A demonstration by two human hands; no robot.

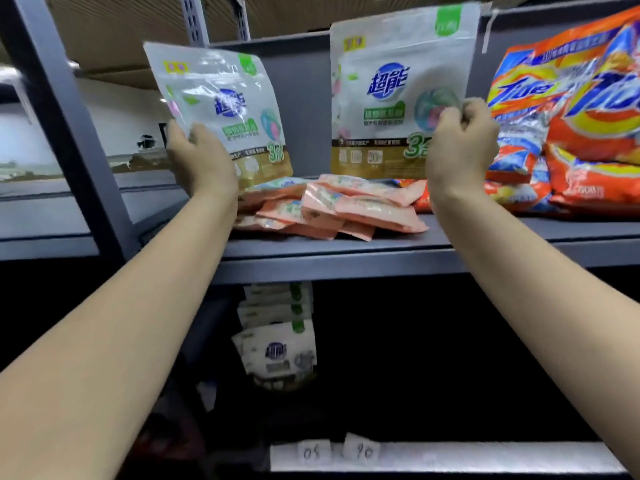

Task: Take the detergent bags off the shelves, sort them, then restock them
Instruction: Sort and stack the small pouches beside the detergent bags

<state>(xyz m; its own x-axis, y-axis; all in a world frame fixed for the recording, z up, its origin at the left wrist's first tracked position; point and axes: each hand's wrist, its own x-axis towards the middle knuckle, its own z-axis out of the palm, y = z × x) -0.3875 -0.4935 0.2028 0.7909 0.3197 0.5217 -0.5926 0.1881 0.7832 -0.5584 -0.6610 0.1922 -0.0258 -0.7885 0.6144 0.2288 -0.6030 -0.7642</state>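
Observation:
Two white detergent pouches with blue logos stand over the grey shelf (pixel 332 258). My left hand (pixel 201 161) grips the lower left corner of the tilted left pouch (pixel 221 109). My right hand (pixel 460 147) has its fingers curled on the right edge of the upright right pouch (pixel 391 95). Between them, several flat pink sachets (pixel 332 209) lie heaped on the shelf. Orange Tide bags (pixel 581 126) are stacked at the right end of the same shelf.
A grey upright post (pixel 72 126) bounds the shelf on the left. Below the shelf, more white pouches (pixel 280 344) stand in a dark compartment. A lower shelf edge (pixel 485 457) carries two small paper labels (pixel 339 452).

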